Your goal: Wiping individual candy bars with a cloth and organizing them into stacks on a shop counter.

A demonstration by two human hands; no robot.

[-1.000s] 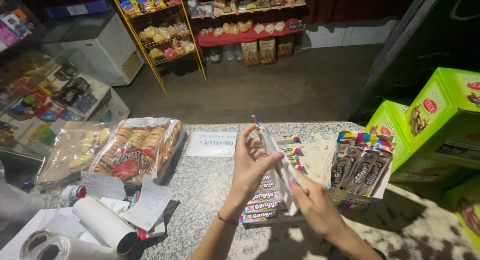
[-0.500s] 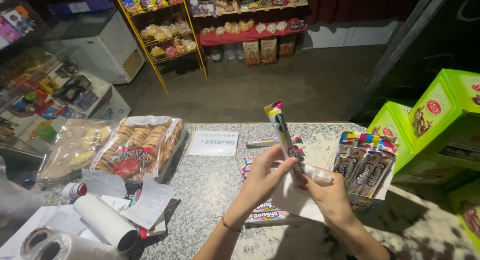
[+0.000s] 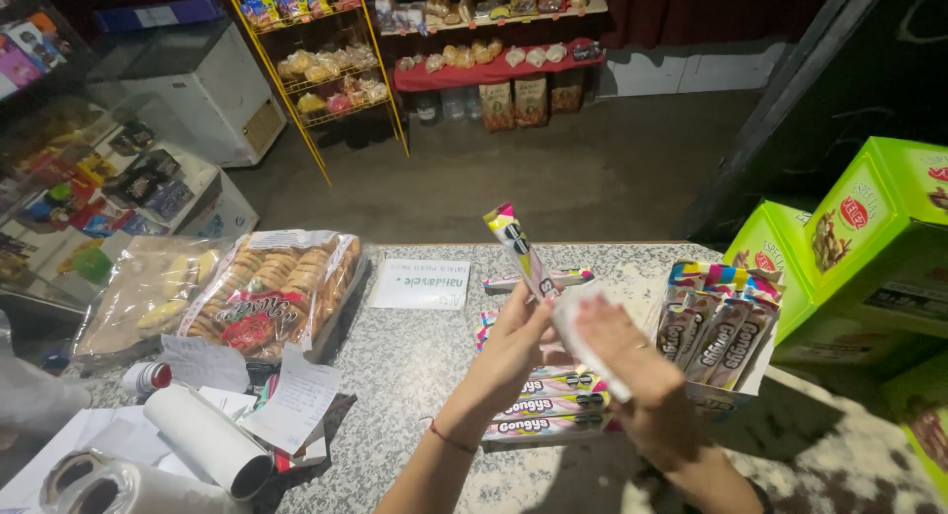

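Left hand [image 3: 513, 341] lifted over counter [image 3: 415, 376], fingers clamped on lower end of candy stick [image 3: 517, 247], stick tilted up and away from fingertips. Right hand [image 3: 632, 371] just beside, fingers together, pressing white cloth [image 3: 578, 336] against stick's base (cloth blurred). Flat sticks [image 3: 553, 405] lie below both palms. Open candy box [image 3: 716, 331] right of right fingers; biscuit bag [image 3: 272, 292] well left.

**One head camera, looking down and forward**

The single view sits on the person's head, close above the speckled table [image 3: 415, 366]. It faces forward over the table edge toward the floor and the far shelves [image 3: 316, 70].
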